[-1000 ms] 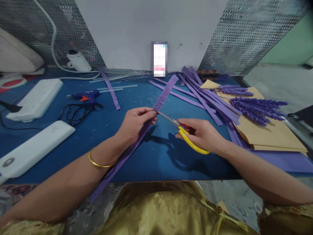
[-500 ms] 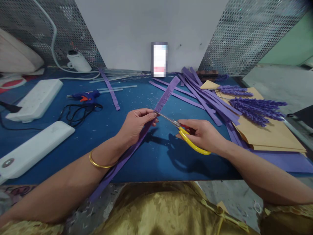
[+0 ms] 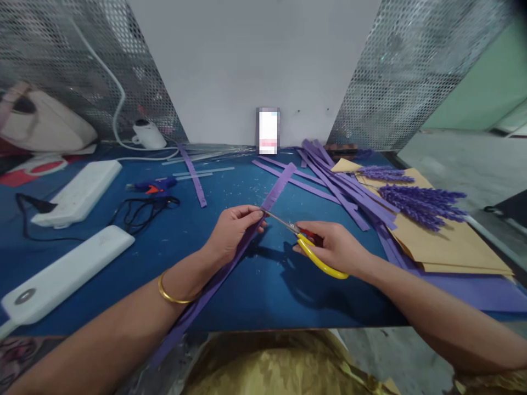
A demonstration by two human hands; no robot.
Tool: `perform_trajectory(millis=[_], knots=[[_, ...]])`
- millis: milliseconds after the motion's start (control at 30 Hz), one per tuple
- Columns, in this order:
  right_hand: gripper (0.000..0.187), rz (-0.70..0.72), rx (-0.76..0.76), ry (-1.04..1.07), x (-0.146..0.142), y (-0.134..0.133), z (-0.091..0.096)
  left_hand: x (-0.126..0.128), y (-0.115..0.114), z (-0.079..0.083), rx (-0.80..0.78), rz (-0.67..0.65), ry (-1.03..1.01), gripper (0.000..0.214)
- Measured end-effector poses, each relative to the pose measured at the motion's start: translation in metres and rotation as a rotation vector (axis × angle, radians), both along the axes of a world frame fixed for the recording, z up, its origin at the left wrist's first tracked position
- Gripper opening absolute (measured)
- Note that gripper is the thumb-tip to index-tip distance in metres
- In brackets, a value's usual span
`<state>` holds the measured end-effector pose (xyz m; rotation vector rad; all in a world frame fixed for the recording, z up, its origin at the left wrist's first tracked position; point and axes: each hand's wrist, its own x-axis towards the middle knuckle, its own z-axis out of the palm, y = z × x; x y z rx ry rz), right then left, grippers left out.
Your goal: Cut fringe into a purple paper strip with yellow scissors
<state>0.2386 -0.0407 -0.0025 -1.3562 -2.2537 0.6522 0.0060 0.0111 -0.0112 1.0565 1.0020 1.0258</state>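
Note:
Between the thumb and fingers of my left hand is a long purple paper strip. Its upper end, finely slit along one edge, points away from me; the rest runs down beneath my left forearm and past the table edge. My right hand is closed around the scissors, which have yellow and red handles. Their narrow blades reach the strip's edge right at my left fingertips. How far the blades are parted I cannot tell.
Purple strips lie in a pile at back right, beside purple flower sprigs on brown paper. A blue glue gun, white power strips and a loose strip lie left. A blurred phone stands at the back.
The view has tilted up, so everything sits lower in the picture. Both hands keep their hold on the strip and the scissors, with the blades still at the strip's edge.

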Motion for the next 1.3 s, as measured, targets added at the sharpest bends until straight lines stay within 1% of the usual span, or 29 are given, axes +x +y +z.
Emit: perform_trajectory(millis=[300,500,700,833,1000,1167,1300], knots=[[0.026,-0.009,-0.034,0.039,-0.004,0.000,0.002,-0.001,-0.001,0.000,0.027,-0.006,0.019,0.020],[0.029,0.001,-0.036,0.076,-0.002,-0.001,0.004,-0.001,-0.002,0.003,0.049,-0.009,0.014,0.021],[0.031,0.000,-0.085,0.107,0.000,0.000,0.001,-0.001,-0.001,0.004,0.042,-0.018,0.004,0.022],[0.034,0.015,-0.127,0.161,0.001,0.000,-0.002,-0.001,-0.001,0.004,-0.001,-0.031,-0.015,0.022],[0.039,0.019,-0.216,0.253,0.004,0.003,-0.004,-0.002,-0.001,0.007,-0.081,-0.066,-0.056,0.025],[0.043,0.072,-0.326,0.376,0.007,0.008,-0.007,-0.003,-0.001,0.010,-0.160,-0.094,-0.075,0.022],[0.044,0.070,-0.371,0.397,0.008,0.010,-0.006,-0.003,-0.003,0.011,-0.193,-0.086,-0.083,0.022]])
